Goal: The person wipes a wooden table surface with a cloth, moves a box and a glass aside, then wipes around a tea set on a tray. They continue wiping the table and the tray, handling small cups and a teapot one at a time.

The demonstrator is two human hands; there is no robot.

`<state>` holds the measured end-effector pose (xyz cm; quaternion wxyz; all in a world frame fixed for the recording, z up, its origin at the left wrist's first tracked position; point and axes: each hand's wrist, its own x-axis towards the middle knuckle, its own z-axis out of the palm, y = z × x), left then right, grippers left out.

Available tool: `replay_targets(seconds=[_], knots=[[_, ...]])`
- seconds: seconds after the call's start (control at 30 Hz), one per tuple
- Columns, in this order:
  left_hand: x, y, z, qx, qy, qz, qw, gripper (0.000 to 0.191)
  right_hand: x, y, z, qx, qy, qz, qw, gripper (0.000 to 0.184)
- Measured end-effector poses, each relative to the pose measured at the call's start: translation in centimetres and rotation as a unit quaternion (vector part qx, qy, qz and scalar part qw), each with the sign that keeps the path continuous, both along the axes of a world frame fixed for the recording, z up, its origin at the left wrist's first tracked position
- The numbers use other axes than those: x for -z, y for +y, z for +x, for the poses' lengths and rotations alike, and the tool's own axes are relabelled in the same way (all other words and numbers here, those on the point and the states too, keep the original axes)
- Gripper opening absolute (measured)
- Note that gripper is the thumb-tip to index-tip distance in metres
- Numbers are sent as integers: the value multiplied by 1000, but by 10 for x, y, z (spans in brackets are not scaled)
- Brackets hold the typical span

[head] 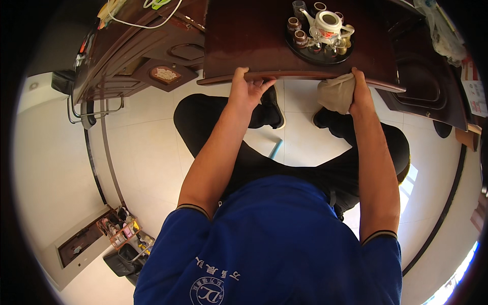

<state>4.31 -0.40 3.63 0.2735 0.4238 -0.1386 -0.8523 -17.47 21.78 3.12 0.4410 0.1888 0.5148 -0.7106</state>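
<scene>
My left hand (248,91) is at the front edge (293,75) of a dark red-brown wooden tabletop, thumb on top and fingers curled below. My right hand (361,93) is at the same edge farther right, its thumb also on top. It holds a beige cloth (336,93), which hangs bunched below the edge; some of its fingers are hidden. On the tabletop (248,38), beyond my right hand, sits a round black tray (320,57). It carries a white teapot (328,24) without a lid, several small brown jars (300,39) and clear glass pieces.
Carved wooden cabinet doors (166,74) flank the tabletop on the left, with another cabinet door (419,82) on the right. A blue-green rod (275,148) lies on the tiled floor (145,148) between my legs. A metal-framed chair (89,112) and a shoe rack (120,228) stand to the left.
</scene>
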Motion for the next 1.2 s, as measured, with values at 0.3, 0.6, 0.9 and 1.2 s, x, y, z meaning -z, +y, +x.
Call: replay_targets(seconds=[0.3, 0.6, 0.9, 1.2], knots=[[14, -25, -26, -15, -7, 5, 1000, 25, 7, -25, -25, -3, -1, 0, 1000, 52], [22, -26, -22, 4, -4, -22, 1000, 28, 16, -23, -28, -15, 6, 13, 1000, 60], [32, -34, -16, 23, -12, -21, 999, 25, 2, -8, -23, -82, 35, 79, 993, 64], [36, -30, -16, 19, -8, -37, 999, 26, -87, 40, -47, 26, 290, 99, 952, 54]])
